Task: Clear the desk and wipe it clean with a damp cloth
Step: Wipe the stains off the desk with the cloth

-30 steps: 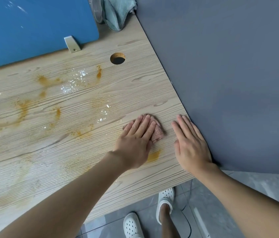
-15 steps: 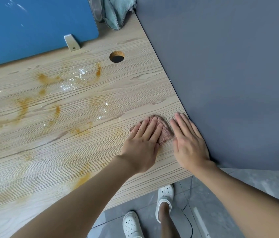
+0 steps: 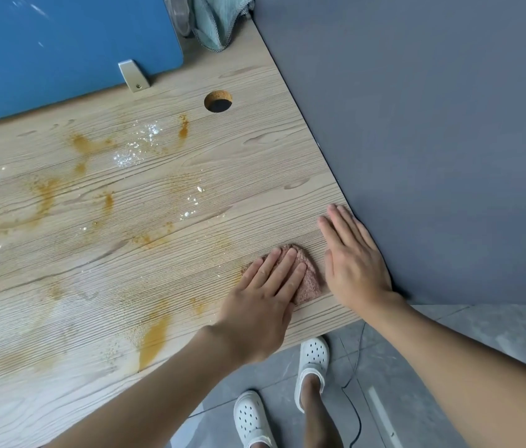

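A light wooden desk carries orange-brown smears and white specks across its left and middle. A small pink cloth lies near the desk's front right corner. My left hand presses flat on the cloth with straight fingers, covering most of it. My right hand rests flat on the bare wood just right of the cloth, beside the grey wall.
A blue partition stands along the desk's back edge on a metal bracket. A cable hole sits near the back right. A teal cloth hangs in the far corner. A grey wall borders the right edge.
My left hand has slid the pink cloth to the right and toward the front edge, next to my right hand. An orange streak now shows near the front edge.
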Motion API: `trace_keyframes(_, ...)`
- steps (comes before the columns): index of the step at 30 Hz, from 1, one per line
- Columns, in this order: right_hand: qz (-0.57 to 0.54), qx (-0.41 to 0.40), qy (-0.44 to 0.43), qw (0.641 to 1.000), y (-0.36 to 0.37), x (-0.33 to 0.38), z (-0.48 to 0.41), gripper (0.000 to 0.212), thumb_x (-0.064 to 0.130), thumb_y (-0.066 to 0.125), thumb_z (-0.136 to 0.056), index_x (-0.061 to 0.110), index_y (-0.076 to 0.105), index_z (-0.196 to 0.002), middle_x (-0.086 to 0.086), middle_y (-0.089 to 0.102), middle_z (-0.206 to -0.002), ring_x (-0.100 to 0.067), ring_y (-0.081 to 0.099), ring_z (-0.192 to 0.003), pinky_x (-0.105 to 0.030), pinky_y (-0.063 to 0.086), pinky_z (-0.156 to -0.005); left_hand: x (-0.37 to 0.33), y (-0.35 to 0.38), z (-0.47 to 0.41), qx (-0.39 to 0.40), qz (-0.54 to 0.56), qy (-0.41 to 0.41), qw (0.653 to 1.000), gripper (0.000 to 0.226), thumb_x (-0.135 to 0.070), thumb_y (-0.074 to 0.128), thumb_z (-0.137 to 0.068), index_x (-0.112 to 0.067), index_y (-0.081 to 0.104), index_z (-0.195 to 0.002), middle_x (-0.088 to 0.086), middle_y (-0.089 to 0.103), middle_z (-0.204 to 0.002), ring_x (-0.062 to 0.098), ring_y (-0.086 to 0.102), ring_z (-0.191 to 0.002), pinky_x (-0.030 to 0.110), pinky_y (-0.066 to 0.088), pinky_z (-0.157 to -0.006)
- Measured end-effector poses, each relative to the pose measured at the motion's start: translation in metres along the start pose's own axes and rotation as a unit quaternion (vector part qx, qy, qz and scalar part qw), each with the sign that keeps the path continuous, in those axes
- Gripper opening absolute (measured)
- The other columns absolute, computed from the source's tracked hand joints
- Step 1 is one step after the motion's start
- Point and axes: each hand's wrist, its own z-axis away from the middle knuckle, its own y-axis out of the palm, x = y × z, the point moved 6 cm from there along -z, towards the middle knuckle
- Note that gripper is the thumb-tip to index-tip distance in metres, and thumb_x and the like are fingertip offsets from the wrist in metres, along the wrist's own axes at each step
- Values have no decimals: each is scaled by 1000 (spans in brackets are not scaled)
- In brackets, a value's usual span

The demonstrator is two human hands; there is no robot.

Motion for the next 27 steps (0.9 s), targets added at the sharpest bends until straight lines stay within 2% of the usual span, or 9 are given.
trace_keyframes(7,-4,25,25,999,-3,0,3,58,20,26,-94,1,48,-145,-16,34,-160,-30,29,-149,-45,27,-121,-15,-12,-20,-25,16,-16,999,61,-40,11,-105,-24,-21,-155,-2,-32,-159,20,-35,-144,40,-14,-122)
trace_keyframes(12,12,11,32,999,-7,11,38,55,17,32,-94,2,51,-144,-16,37,-158,-30,33,-148,-48,28,-120,-19,11,16,-15,17,0,1000,64,-45,-7,-95,-26,-20,-154,-3,-30,-159,20,-34,-145,39,-15,-122)
trace_keyframes(18,22,1,38,999,-5,11,38,54,17,34,-94,4,51,-144,-15,38,-157,-30,32,-148,-49,28,-120,-26,10,15,-19,29,-7,999,70,-45,-14,-88,-24,-19,-155,-2,-32,-157,22,-33,-145,40,-15,-122)
trace_keyframes(20,28,9,44,999,-5,11,38,56,17,33,-93,5,50,-145,-14,37,-158,-29,31,-149,-49,27,-120,-25,20,25,-23,18,6,1000,67,-45,-7,-93,-23,-12,-157,-1,-25,-160,23,-27,-148,41,-11,-123)
trace_keyframes(22,35,13,45,998,-5,11,37,57,18,32,-92,6,49,-146,-14,36,-159,-28,30,-149,-48,26,-121,-24,25,37,-36,3,16,999,63,-43,6,-100,-22,3,-159,3,-6,-165,26,-11,-152,42,-1,-124)
trace_keyframes(23,37,13,45,998,-5,11,36,57,18,32,-92,6,49,-146,-14,36,-159,-28,30,-149,-48,26,-121,-24,25,39,-37,6,15,999,62,-43,8,-100,-22,3,-158,3,-5,-165,26,-10,-152,42,-1,-123)
trace_keyframes(25,41,11,49,998,-5,11,36,57,18,32,-93,6,49,-145,-14,37,-158,-28,31,-149,-48,27,-120,-28,22,33,-31,14,10,999,61,-43,2,-100,-24,-14,-155,-1,-25,-160,23,-27,-147,41,-11,-123)
trace_keyframes(27,44,12,50,998,-4,11,36,56,19,32,-93,6,51,-144,-14,38,-158,-28,32,-148,-48,27,-120,-35,15,23,-13,14,1,1000,60,-42,3,-102,-25,-23,-153,-3,-36,-154,21,-36,-143,42,-16,-121)
